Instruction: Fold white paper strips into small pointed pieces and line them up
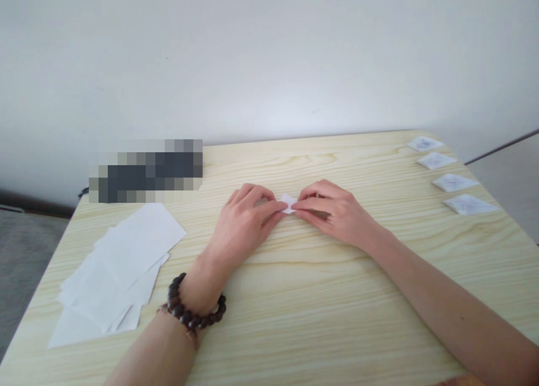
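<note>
A small folded piece of white paper lies on the light wooden table at its middle. My left hand, with a dark bead bracelet on the wrist, pinches the paper's left side with curled fingers. From the right, my right hand pinches the other side, fingertips almost meeting those of the left. Most of the paper is hidden under the fingers.
A loose pile of white paper sheets lies at the table's left. Several small folded paper pieces sit in a row along the right edge. A blurred dark object rests at the back left, near the white wall.
</note>
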`<state>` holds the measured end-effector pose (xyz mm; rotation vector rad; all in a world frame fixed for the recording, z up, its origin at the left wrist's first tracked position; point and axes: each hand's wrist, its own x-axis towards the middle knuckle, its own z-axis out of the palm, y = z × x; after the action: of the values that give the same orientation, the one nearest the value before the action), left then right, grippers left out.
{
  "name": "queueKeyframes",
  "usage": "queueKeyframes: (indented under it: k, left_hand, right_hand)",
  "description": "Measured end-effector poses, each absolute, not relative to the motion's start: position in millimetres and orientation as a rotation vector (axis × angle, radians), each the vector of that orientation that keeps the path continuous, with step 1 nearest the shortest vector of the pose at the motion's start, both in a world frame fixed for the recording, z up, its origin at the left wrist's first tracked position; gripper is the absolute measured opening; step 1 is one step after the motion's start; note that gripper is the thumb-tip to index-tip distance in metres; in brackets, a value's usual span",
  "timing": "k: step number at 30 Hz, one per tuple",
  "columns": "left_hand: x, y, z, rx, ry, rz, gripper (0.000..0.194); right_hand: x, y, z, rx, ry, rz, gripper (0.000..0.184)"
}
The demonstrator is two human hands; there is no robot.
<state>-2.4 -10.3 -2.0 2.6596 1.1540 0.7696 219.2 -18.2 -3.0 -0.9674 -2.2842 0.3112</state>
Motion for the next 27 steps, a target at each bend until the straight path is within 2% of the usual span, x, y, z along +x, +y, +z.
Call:
queueKeyframes:
  k: [7,15,27]
  left_hand:
    - [-1.4,-14.1,-0.5,2.706,1.204,0.758,0.020]
    - [-1.9,-9.1,-2.0,2.568,1.146,0.818,0.018]
    - [3.7,-11.6,-3.9,2.408,1.275,0.834,0.016]
  right_hand:
    - [220.2,-15.7,-1.0,-0.991,-2.319,0.383,0.016]
    - [214.9,-15.6,-1.7,-1.149,-2.094,0.529,0.009]
    - [208.3,-17.2,-4.0,-1.288,-2.065,0.488,0.014]
